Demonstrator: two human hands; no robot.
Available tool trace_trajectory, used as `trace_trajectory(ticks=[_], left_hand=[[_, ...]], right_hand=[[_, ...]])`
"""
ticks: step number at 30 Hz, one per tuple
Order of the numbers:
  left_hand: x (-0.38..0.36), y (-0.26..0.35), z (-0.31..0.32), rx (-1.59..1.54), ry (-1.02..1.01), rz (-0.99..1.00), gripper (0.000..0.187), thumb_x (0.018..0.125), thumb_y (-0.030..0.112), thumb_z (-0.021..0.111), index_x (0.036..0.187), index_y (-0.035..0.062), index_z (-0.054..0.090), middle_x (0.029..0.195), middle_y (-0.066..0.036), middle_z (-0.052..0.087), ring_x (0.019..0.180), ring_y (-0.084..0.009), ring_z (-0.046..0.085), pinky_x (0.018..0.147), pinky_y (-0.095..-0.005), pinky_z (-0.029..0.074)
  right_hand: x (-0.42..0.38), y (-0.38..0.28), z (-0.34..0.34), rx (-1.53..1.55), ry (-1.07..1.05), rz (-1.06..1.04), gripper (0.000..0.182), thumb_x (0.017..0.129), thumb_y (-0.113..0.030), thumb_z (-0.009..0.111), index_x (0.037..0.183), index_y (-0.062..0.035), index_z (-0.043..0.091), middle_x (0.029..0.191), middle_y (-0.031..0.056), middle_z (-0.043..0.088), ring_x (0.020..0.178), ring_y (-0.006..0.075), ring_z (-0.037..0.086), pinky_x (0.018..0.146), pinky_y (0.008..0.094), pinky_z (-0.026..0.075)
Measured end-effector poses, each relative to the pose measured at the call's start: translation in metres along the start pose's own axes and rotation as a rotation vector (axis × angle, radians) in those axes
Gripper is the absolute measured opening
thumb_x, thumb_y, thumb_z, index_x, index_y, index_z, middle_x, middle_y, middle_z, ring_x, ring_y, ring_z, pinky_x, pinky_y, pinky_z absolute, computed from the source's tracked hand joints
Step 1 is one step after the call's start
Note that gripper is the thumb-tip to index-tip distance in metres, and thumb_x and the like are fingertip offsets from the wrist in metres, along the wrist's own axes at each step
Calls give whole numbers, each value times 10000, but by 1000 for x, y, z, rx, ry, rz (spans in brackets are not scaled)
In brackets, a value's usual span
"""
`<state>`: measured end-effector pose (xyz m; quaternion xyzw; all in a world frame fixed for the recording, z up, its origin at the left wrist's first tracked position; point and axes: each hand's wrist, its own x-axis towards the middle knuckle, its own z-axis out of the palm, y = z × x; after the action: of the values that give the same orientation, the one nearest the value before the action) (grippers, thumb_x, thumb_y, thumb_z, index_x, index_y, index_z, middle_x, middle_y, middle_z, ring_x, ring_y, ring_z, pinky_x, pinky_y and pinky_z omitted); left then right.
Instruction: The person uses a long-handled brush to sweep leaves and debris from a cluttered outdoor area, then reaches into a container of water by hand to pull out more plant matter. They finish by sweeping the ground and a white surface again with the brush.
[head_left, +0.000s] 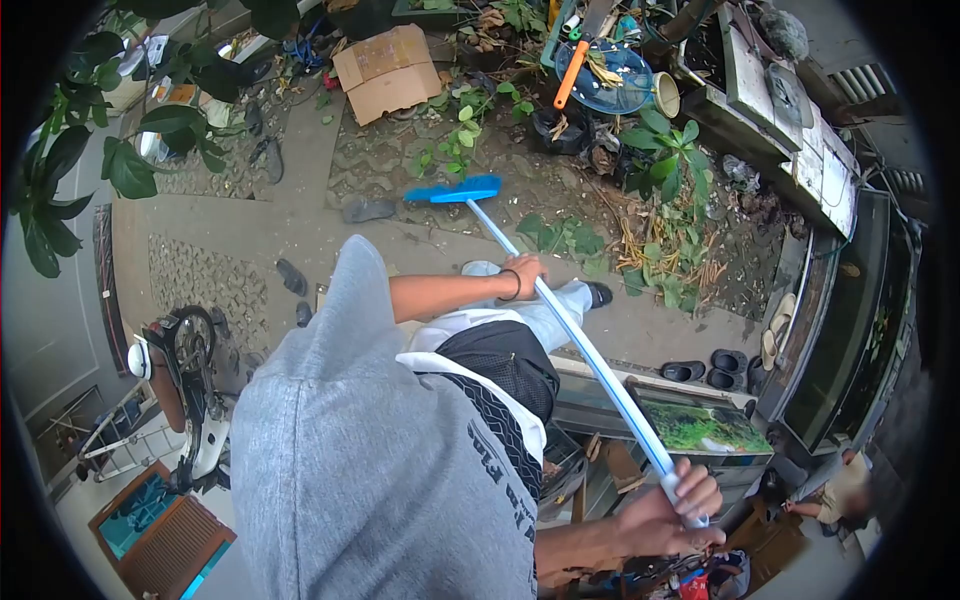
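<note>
A broom with a blue bristle head (pixel 458 190) and a long blue-and-white handle (pixel 600 365) runs diagonally across the view. My left hand (pixel 525 275) wraps round the handle nearer the bristles, a dark band at its wrist. Near the top end of the handle, my right hand (pixel 675 508) is closed around it, low on the right. The bristles are at the paved ground beside green leaves (pixel 462 140). A grey stone-like lump (pixel 368 210) lies just below the broom head.
Fallen leaves and stalks (pixel 660 255) cover soil to the right. A flattened cardboard box (pixel 388 75) lies at the top, near an orange-handled tool (pixel 572 75) and blue basin (pixel 615 85). Sandals (pixel 725 368) line the right; a motorbike (pixel 195 400) stands left. Another person (pixel 840 490) sits lower right.
</note>
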<state>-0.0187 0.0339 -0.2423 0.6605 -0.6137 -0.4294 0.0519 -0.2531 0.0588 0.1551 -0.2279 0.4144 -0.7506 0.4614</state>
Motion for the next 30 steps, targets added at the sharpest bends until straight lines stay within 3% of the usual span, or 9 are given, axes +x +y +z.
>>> trace_trajectory(ticks=[3,8,13,16,20,24,25,27,30], left_hand=[[28,-27,52,78,-168,-128,324,681,225,759,1001,229,708,1187,-78,563,1209,-286,482,894,-536,431],[88,81,115,1,-107,-7,316,716,238,725,1029,280,706,1258,-69,516,1246,-300,437,906,-593,384],[150,208,162,-90,-30,135,221,802,265,666,1022,277,694,1240,-74,508,1302,-304,376,910,-671,311],[179,278,172,-103,-34,190,217,832,306,643,1041,267,686,1221,-90,528,1281,-331,400,931,-662,306],[180,375,140,43,-74,398,234,865,381,593,994,211,689,1009,-77,632,1121,-295,550,869,-572,373],[166,416,111,182,-215,577,178,836,326,610,914,180,676,908,-61,658,943,-275,631,796,-497,417],[162,413,106,188,-223,590,178,836,326,610,914,180,676,908,-61,658,943,-275,631,796,-497,417],[156,402,93,298,-342,541,178,799,276,625,945,197,688,903,-66,677,940,-282,642,782,-504,432],[150,359,84,330,-356,405,209,768,246,637,962,212,706,897,-78,697,918,-289,661,790,-498,457]], right_hand=[[25,28,-28,-154,-295,139,432,890,-183,533,530,-125,301,475,8,303,501,136,342,613,358,353],[89,-23,-58,-486,-442,38,345,726,-66,504,493,-93,251,407,28,322,378,126,313,498,347,380],[134,-82,-76,-702,-614,-33,359,757,-89,517,504,-115,264,409,-1,272,413,118,268,575,347,339],[167,-116,-84,-677,-877,-56,241,803,-54,491,592,-88,379,492,37,403,442,172,398,570,346,351],[187,-175,-112,-637,-823,-186,250,820,-71,477,600,-106,363,505,30,419,451,160,401,541,351,359],[200,-244,-150,-385,-719,-276,420,863,-442,617,698,-93,451,583,40,457,559,194,488,661,397,443],[205,-247,-153,-390,-707,-286,420,863,-442,617,698,-93,451,583,40,457,559,194,488,661,397,443],[218,-247,-152,-359,-664,-301,267,816,-99,476,580,-116,352,518,19,430,458,153,406,521,351,358],[237,-207,-144,-180,-609,-242,260,764,-117,478,542,-123,344,477,12,395,415,152,372,502,359,341]])
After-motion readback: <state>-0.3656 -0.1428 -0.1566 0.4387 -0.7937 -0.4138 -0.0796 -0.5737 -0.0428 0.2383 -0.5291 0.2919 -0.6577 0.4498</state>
